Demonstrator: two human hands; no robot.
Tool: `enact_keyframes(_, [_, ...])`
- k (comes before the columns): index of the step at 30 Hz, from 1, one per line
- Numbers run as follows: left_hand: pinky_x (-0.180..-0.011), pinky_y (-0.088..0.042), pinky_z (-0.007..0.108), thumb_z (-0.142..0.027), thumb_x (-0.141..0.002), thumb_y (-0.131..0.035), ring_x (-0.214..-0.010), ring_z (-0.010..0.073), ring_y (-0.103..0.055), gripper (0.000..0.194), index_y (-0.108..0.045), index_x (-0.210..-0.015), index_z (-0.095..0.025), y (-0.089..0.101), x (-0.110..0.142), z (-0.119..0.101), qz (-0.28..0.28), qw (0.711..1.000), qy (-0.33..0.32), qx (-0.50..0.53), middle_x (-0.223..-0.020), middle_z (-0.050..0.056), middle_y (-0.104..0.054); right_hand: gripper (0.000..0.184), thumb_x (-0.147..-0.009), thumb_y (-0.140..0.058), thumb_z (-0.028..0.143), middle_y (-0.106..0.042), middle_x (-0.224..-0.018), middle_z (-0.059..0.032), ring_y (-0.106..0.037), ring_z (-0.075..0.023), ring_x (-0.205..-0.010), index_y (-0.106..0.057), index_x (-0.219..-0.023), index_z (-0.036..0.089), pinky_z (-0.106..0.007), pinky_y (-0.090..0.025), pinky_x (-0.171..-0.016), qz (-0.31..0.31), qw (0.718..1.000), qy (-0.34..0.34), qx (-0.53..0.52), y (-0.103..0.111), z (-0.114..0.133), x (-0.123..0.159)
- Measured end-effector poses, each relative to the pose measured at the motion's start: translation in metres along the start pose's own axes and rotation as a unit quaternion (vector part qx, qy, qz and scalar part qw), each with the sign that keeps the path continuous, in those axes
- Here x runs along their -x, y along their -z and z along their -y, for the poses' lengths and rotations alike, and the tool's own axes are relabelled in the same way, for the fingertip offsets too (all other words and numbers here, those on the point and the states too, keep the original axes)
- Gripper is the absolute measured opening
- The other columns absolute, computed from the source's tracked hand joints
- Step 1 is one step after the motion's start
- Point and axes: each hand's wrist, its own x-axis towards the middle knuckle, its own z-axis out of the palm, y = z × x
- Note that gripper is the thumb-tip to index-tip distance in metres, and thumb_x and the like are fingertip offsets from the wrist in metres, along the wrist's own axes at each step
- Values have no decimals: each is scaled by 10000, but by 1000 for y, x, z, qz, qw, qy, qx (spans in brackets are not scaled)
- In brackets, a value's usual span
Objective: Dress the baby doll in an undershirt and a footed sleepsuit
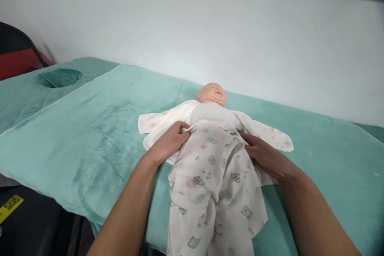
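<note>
A baby doll [212, 94] lies on its back, its head toward the wall. Under its spread arms is a white long-sleeved baby shirt [264, 130], which lies open at the front. Patterned baby pants [210, 176] cover the doll's lower body up to the belly, and their legs hang toward me. My left hand [175, 138] pinches the waistband at the left side. At the right side of the waist, my right hand [261, 152] grips the pants, with its fingertips partly hidden by the cloth. The doll's legs are hidden.
A green plush cover [99, 128] spreads over the bed under the doll. At the far left the bed has a face hole [60, 77]. A white wall [180, 32] runs behind, and a black object with a yellow label [11, 207] stands at lower left.
</note>
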Motion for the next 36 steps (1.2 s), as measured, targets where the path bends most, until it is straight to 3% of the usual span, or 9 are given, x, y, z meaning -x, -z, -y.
enact_keyframes(4, [-603,-426,276,-439,-858,-541,-769,200,-602,257,-654,-808,-214,2,0,1,24,1000,-1,10,-844,29,-690,527,-763,-721,238,-723,-1099,-73,-687,-296,-991,-615,-1278,287,-380,-589,-757,48,990,-52,-122,0,-5,-1])
enact_keyframes(7, [-582,-444,280,-432,-875,-517,-752,205,-615,310,-654,-713,-205,3,0,6,47,997,3,53,-817,42,-701,524,-783,-722,238,-737,-1086,-73,-705,-299,-984,-609,-1291,294,-390,-610,-755,43,980,-66,-182,-2,-8,0])
enact_keyframes(12, [-550,-469,262,-354,-870,-521,-731,189,-631,231,-691,-835,-201,-1,2,13,80,983,3,167,-820,40,-707,508,-764,-740,243,-752,-1059,-84,-731,-298,-913,-634,-1261,270,-398,-623,-721,29,977,-48,-208,-7,-16,-2])
enact_keyframes(17, [-571,-508,291,-264,-768,-621,-736,213,-653,127,-683,-854,-194,-8,0,11,46,974,23,219,-795,50,-702,526,-727,-761,221,-753,-1047,-82,-730,-300,-900,-640,-1237,261,-427,-611,-739,30,978,-8,-206,-14,-16,-5])
enact_keyframes(24, [-604,-507,328,-316,-733,-696,-653,195,-642,210,-665,-909,-204,-14,5,3,61,958,32,277,-735,19,-681,439,-663,-784,237,-753,-860,-39,-716,-267,-794,-693,-1091,262,-370,-582,-654,6,980,30,-197,-22,-4,-4])
enact_keyframes(26, [-607,-503,319,-337,-720,-710,-645,184,-630,242,-658,-909,-195,-15,7,-1,48,962,29,267,-729,10,-668,389,-674,-770,240,-748,-841,-32,-707,-258,-800,-700,-1057,251,-361,-568,-664,2,980,51,-190,-23,-5,-4])
enact_keyframes(31, [-502,-391,223,-308,-690,-707,-553,109,-516,205,-612,-831,-193,-17,8,-1,-65,976,-4,210,-651,-43,-573,333,-751,-700,256,-726,-893,-59,-673,-243,-825,-686,-1078,195,-351,-530,-680,-11,986,96,-135,-19,-7,-2])
enact_keyframes(36, [-647,-463,236,-203,-705,-670,-757,135,-593,265,-627,-966,-213,-15,4,11,-102,972,-104,187,-865,-5,-648,331,-765,-695,245,-672,-975,-52,-626,-210,-886,-626,-1087,210,-309,-503,-710,-58,987,146,-44,-6,-10,-3])
